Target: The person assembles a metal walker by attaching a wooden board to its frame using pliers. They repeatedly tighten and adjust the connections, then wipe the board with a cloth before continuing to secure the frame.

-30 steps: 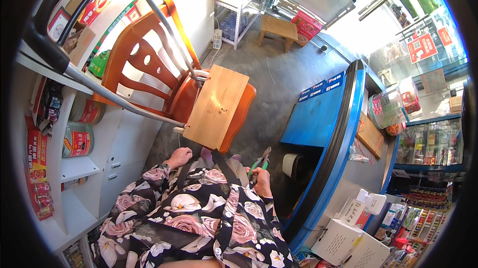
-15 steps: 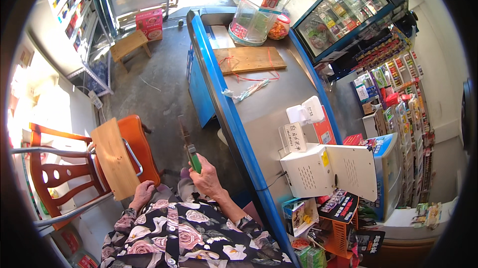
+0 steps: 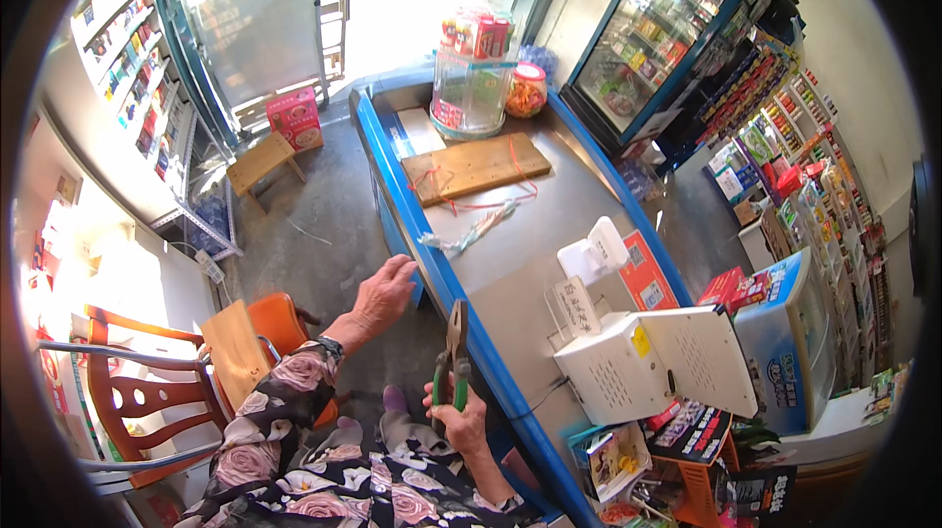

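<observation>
My right hand [image 3: 463, 422] grips a pair of pliers [image 3: 456, 334] by its green handles, with the jaws pointing up and away from me beside the blue counter edge. My left hand [image 3: 381, 296] is stretched out over the floor, close to that edge, its fingers extended and nothing visible in them. On the metal-topped counter [image 3: 510, 268] lies a wooden board [image 3: 483, 167] with red string [image 3: 530, 192] around it. A crumpled, whitish plastic strip [image 3: 476, 228] lies nearer to my left hand.
To my left stands an orange chair [image 3: 280, 320] with a loose wooden board [image 3: 235, 346] against it. A small wooden stool [image 3: 260, 163] and pink box [image 3: 294, 118] are farther off. A white machine [image 3: 608, 366] and clear candy container [image 3: 469, 91] occupy the counter.
My left hand has lifted from beside my lap and reached forward and right toward the counter. The pliers have moved right with my right hand. The view has shifted.
</observation>
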`<state>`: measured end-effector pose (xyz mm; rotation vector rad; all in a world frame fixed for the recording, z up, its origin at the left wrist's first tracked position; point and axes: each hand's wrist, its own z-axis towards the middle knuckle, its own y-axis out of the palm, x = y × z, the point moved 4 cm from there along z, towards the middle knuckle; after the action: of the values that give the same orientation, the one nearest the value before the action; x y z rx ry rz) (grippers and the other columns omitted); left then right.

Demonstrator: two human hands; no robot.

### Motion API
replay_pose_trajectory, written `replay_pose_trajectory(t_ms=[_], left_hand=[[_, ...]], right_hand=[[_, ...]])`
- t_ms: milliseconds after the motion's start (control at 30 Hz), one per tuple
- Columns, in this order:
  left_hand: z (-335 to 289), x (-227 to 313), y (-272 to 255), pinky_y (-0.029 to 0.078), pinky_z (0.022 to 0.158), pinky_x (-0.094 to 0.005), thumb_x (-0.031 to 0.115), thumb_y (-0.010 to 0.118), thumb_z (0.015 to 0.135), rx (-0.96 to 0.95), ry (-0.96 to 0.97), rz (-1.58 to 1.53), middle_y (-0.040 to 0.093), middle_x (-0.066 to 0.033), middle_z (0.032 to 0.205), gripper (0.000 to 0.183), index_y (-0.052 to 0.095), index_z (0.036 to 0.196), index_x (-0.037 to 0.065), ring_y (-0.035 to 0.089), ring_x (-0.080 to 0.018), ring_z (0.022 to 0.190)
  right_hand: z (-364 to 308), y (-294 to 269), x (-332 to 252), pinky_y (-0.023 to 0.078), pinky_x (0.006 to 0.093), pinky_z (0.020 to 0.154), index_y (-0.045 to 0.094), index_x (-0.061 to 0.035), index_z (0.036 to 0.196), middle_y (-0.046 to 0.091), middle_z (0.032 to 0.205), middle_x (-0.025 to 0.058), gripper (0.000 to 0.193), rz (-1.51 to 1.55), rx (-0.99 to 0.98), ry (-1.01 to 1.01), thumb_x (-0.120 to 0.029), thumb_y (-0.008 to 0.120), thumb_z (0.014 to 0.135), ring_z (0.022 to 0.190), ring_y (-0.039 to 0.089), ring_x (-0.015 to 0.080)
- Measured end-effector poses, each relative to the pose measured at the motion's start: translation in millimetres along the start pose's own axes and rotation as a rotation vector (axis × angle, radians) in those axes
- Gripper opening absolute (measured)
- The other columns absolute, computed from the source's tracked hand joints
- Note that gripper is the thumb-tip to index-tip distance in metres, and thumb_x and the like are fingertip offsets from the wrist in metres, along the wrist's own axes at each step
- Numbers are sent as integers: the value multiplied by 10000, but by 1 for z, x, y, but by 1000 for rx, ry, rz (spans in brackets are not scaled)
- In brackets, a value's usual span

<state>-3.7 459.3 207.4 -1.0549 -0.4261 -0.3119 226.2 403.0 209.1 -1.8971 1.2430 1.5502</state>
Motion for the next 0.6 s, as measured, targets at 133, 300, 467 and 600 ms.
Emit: replay_pose_trajectory(t_ms=[133,300,467,600], left_hand=[[58,5,26,513,804,-397,133,596,828,-68,-71,34,476,-185,1229,415,471,1210,28,546,-340,1062],[63,-18,49,505,755,-413,53,517,828,-158,-147,-46,521,-166,1014,127,531,946,8,562,-355,938],[62,1,30,513,713,-388,29,507,810,-55,-1,-223,550,-145,931,124,574,915,37,587,-346,853],[38,40,-14,503,667,-377,89,519,866,-71,103,-398,548,-128,884,105,587,939,54,587,-315,809]], right_hand=[[-17,3,-18,519,293,735,534,40,1087,631,934,104,364,-213,214,-356,78,557,726,802,644,167],[-23,7,-8,513,286,743,493,33,1194,610,959,116,477,121,250,-175,71,526,719,818,626,176],[-29,12,-13,510,298,671,433,-24,1275,579,1030,121,527,187,173,-138,76,500,761,818,601,196],[-21,23,-35,507,309,618,495,-24,1215,599,955,130,500,140,67,-277,75,525,725,770,602,217]])
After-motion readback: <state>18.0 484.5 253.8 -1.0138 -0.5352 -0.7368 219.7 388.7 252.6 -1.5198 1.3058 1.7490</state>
